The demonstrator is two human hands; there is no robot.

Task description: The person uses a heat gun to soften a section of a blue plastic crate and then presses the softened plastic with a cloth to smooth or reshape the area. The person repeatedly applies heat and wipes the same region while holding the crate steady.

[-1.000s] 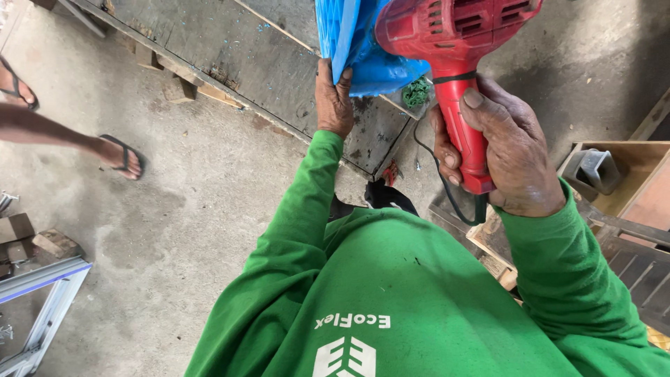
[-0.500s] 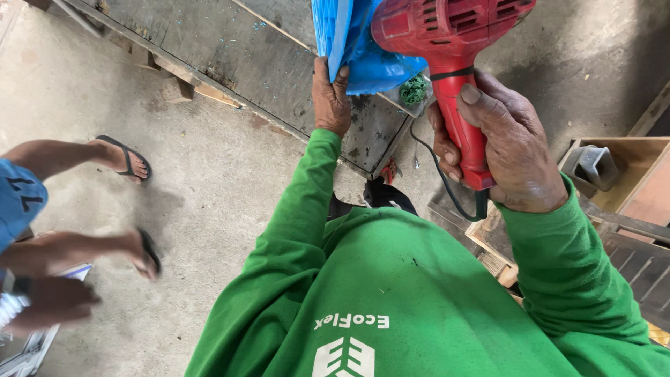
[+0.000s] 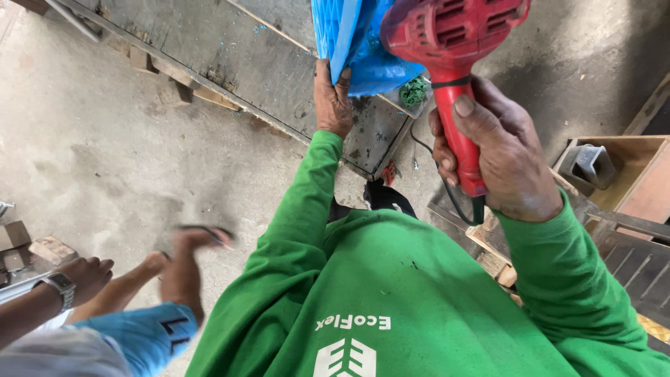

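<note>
My right hand (image 3: 499, 157) is wrapped around the handle of a red heat gun (image 3: 450, 42), whose body points up and to the left at the top of the view. My left hand (image 3: 331, 101) grips the lower edge of a blue ribbed plastic piece (image 3: 342, 35) that stands on a dark, stained workbench top (image 3: 230, 52). The gun's body sits right beside the blue plastic. Both my arms are in green sleeves. A black cord (image 3: 436, 171) hangs down from the gun.
Another person walks past at the lower left, with a hand wearing a watch (image 3: 66, 283), blue shorts (image 3: 139, 335) and a blurred sandalled foot (image 3: 199, 237). A wooden box (image 3: 631, 171) with a metal part stands at the right. Concrete floor (image 3: 91, 160) lies at left.
The other person has walked further to the right and nearer to me; a foot is swinging forward. My hands, the heat gun and the blue plastic have hardly moved.
</note>
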